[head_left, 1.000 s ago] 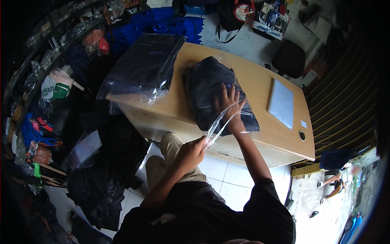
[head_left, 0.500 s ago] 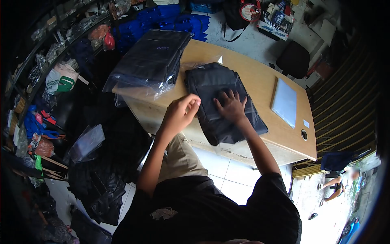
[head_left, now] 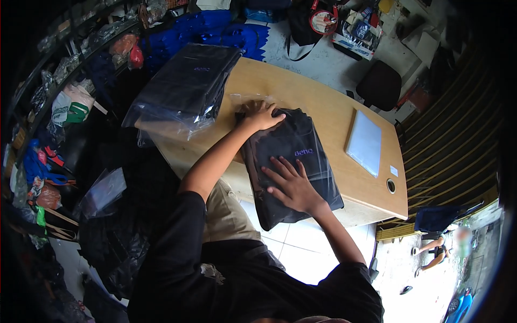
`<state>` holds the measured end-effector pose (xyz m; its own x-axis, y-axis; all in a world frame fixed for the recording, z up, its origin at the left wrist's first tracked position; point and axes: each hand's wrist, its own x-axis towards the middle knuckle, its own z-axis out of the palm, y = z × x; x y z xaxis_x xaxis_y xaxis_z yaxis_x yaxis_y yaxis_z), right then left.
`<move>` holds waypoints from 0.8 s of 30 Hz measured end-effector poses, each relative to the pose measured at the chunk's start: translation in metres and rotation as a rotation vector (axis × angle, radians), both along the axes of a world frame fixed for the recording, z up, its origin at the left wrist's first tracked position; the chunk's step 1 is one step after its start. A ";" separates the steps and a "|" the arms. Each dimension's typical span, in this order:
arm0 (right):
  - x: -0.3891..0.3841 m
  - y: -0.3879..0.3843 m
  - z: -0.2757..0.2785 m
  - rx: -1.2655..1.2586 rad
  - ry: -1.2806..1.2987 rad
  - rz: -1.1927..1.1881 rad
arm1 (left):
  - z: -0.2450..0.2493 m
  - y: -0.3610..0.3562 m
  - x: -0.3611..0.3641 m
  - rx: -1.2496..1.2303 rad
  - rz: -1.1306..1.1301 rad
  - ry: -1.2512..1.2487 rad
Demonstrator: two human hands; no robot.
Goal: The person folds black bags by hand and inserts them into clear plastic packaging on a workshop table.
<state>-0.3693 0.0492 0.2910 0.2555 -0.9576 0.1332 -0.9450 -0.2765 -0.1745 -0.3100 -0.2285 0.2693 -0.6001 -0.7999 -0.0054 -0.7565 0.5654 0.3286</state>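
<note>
A folded black bag (head_left: 280, 142) in clear plastic, with purple BenQ lettering, lies on the wooden table and hangs over its near edge. My right hand (head_left: 293, 185) rests flat on the package below the lettering, its fingers spread. At the far left corner, my left hand (head_left: 264, 116) touches the package and its loose plastic, thumb apart from the bent fingers. Part of that corner is covered by the hand. To the left, a stack of similar black packages (head_left: 186, 75) in clear plastic sits at the table's end.
On the wooden table's (head_left: 307, 91) right side lie a pale flat packet (head_left: 364, 142) and a small white label, near a round cable hole (head_left: 391, 185). Cluttered shelves (head_left: 59, 113) line the left. A dark chair (head_left: 379, 83) stands behind the table; a person (head_left: 439, 250) is outside at right.
My left hand has moved away from the near left side to the package's far corner. The lettering now shows on top of the package. My right hand remains spread on it.
</note>
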 end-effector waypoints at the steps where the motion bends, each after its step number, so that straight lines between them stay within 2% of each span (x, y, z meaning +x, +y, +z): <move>1: -0.002 0.010 -0.003 0.032 0.083 0.078 | -0.002 0.003 -0.001 -0.005 -0.014 -0.014; 4: -0.015 0.034 -0.023 -0.020 0.108 0.151 | -0.007 0.010 0.000 -0.011 -0.033 -0.025; 8: -0.020 0.069 -0.021 0.071 0.136 0.119 | -0.014 0.005 -0.001 -0.046 -0.045 0.007; 10: -0.022 0.087 -0.026 0.084 0.050 0.094 | -0.016 0.003 -0.002 -0.047 -0.053 0.008; 12: -0.030 0.098 -0.034 0.106 0.192 0.071 | -0.017 0.003 -0.003 -0.059 -0.046 0.015; 14: -0.031 0.102 -0.035 0.019 0.203 -0.008 | -0.017 0.007 -0.004 -0.067 -0.034 0.049; 16: -0.029 0.102 -0.032 -0.007 0.178 -0.016 | -0.016 0.026 -0.013 -0.448 0.126 -0.121; 18: -0.030 0.102 -0.028 -0.022 0.173 -0.013 | 0.009 0.083 0.013 -0.669 -0.157 0.062; 20: -0.031 0.098 -0.025 -0.043 0.156 -0.018 | 0.024 0.154 0.053 -0.480 -0.432 0.325; 22: -0.030 0.094 -0.023 -0.099 0.128 -0.054 | 0.034 0.221 0.099 -0.363 -0.593 0.301; 24: -0.027 0.085 -0.024 -0.145 0.117 -0.086 | 0.024 0.256 0.127 -0.293 -0.639 0.165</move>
